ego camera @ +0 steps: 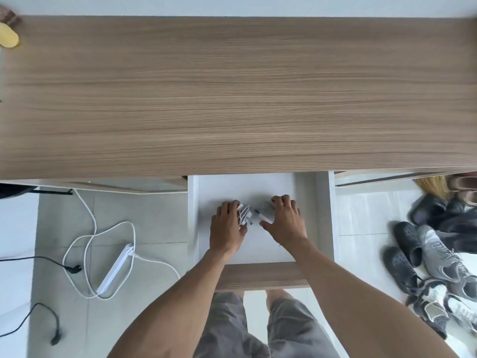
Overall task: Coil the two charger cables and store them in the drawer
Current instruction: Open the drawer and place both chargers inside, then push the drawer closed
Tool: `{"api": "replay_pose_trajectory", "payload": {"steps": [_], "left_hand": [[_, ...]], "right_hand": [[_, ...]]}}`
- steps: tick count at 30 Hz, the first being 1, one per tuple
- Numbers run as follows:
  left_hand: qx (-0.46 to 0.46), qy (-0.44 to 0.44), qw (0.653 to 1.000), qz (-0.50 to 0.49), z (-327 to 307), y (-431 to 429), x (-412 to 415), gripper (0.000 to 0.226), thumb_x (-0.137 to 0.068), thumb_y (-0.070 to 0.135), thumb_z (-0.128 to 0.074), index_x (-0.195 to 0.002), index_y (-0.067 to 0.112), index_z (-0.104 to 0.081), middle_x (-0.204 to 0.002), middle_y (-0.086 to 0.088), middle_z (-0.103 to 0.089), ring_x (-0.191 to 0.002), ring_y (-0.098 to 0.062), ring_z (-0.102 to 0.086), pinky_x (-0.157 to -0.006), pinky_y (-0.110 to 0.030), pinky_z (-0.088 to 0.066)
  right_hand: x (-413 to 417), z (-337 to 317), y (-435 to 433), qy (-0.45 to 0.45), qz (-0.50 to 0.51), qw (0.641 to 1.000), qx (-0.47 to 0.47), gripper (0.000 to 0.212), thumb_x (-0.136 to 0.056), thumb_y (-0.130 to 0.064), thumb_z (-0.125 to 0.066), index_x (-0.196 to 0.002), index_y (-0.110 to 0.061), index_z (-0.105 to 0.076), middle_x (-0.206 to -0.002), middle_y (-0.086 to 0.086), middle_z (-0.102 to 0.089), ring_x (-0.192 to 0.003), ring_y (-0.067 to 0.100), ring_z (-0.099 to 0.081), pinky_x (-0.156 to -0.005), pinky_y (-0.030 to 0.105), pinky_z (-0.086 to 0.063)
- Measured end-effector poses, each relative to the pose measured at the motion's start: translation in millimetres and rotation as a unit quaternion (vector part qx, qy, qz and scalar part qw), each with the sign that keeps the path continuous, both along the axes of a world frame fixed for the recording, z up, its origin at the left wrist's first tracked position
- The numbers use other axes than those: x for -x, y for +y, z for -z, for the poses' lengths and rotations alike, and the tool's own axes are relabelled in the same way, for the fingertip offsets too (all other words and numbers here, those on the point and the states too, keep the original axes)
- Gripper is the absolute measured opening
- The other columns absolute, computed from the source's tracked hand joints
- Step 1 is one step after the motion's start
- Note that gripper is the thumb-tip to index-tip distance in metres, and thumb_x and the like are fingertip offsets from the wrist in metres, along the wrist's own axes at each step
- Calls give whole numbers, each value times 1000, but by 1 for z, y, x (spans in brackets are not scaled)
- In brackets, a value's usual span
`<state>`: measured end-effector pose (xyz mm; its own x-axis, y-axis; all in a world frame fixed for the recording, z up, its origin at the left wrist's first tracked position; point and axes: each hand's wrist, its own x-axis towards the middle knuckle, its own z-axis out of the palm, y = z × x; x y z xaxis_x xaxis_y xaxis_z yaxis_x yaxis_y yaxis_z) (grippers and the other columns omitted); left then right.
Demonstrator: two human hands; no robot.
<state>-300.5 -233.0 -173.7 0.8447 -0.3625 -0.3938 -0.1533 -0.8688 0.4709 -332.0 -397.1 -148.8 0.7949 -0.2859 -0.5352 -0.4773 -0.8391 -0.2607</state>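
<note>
A white drawer (322, 218) stands pulled out below the front edge of the wooden desk (232, 94). Both my hands are inside it, side by side. My left hand (227, 228) holds a coiled white charger cable (244, 215), fingers curled around the bundle. My right hand (282, 222) grips a second coiled white charger cable (265, 211), thumb under it and fingers over the top. Both bundles sit low, close to the drawer's white floor; whether they touch it I cannot tell. A small gap separates the two coils.
The drawer's wooden front (260, 276) is near my legs. On the floor to the left lie a white power strip (116, 270) with looping white cord and a black cable (38, 262). Several shoes (433, 254) crowd the floor on the right. A yellow object (9, 36) sits at the desk's far left.
</note>
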Motion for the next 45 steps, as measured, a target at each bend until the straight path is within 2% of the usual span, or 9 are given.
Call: {"api": "replay_pose_trajectory", "payload": {"steps": [5, 9, 15, 18, 26, 31, 35, 38, 45], "left_hand": [[-5, 10, 1000, -4, 0, -2, 1, 58, -78, 27, -73, -128, 16, -45, -124, -5, -50, -114, -26, -50, -91, -37, -47], [-19, 61, 998, -10, -8, -1, 2, 84, -74, 35, -77, -142, 18, -29, -131, -5, -42, -119, -24, -47, -92, -37, -48], [-54, 113, 991, -50, -35, 12, 11, 95, -79, 36, -74, -149, 16, -13, -140, -11, -32, -128, -30, -42, -95, -41, -46], [-74, 98, 990, -63, -53, 18, 22, 85, -84, 39, -67, -148, 13, -18, -140, -13, -35, -128, -32, -43, -95, -42, -45], [-26, 34, 994, -105, -99, 36, 63, 34, -89, 36, -58, -119, 20, -58, -117, -1, -63, -112, -20, -58, -92, -34, -44], [-15, 60, 998, -22, -120, 42, 98, 25, -84, 42, -65, -102, 25, -68, -100, 3, -65, -97, -17, -62, -82, -29, -47], [-53, -24, 998, 27, -117, 39, 127, 20, -84, 30, -65, -104, 27, -68, -104, 2, -62, -104, -19, -57, -88, -32, -43], [-59, -98, 993, 0, -113, 38, 138, 20, -87, 19, -63, -105, 25, -68, -107, 2, -59, -106, -20, -52, -87, -31, -40], [-43, -122, 991, -13, -111, 38, 134, 15, -86, 15, -60, -94, 22, -71, -93, 4, -65, -92, -21, -59, -64, -32, -45]], "right_hand": [[-1, 2, 5, 10, 20, 1000, -11, 73, -74, -38, -76, -131, -17, -36, -129, 5, -39, -121, 27, -38, -101, 36, -39], [7, -6, 2, -13, 45, 998, -52, 97, -70, -37, -80, -144, -18, -21, -139, 8, -29, -129, 28, -31, -108, 38, -32], [37, -28, -16, -14, 47, 997, -66, 91, -75, -38, -76, -145, -19, -21, -141, 8, -28, -131, 30, -29, -109, 41, -30], [56, -41, -22, -27, 43, 996, -67, 78, -79, -36, -72, -142, -18, -29, -140, 9, -31, -130, 30, -31, -108, 41, -31], [111, -68, -23, -76, 88, 986, -119, 27, -88, -26, -62, -113, -16, -62, -119, 3, -59, -109, 23, -58, -92, 32, -46], [141, -81, -19, -87, 35, 991, -94, 22, -88, -25, -59, -108, -20, -64, -111, 0, -61, -104, 23, -59, -86, 32, -48], [156, -84, -15, -71, 17, 996, -59, 22, -91, -25, -53, -110, -23, -63, -110, -2, -59, -101, 20, -61, -78, 30, -48], [159, -85, -15, -82, -4, 995, -63, 22, -90, -25, -55, -110, -23, -64, -108, -3, -58, -102, 20, -61, -77, 31, -49], [163, -76, -14, -106, -103, 989, 1, 20, -92, -10, -50, -106, -15, -63, -103, 1, -56, -109, 21, -52, -74, 38, -51]]}}
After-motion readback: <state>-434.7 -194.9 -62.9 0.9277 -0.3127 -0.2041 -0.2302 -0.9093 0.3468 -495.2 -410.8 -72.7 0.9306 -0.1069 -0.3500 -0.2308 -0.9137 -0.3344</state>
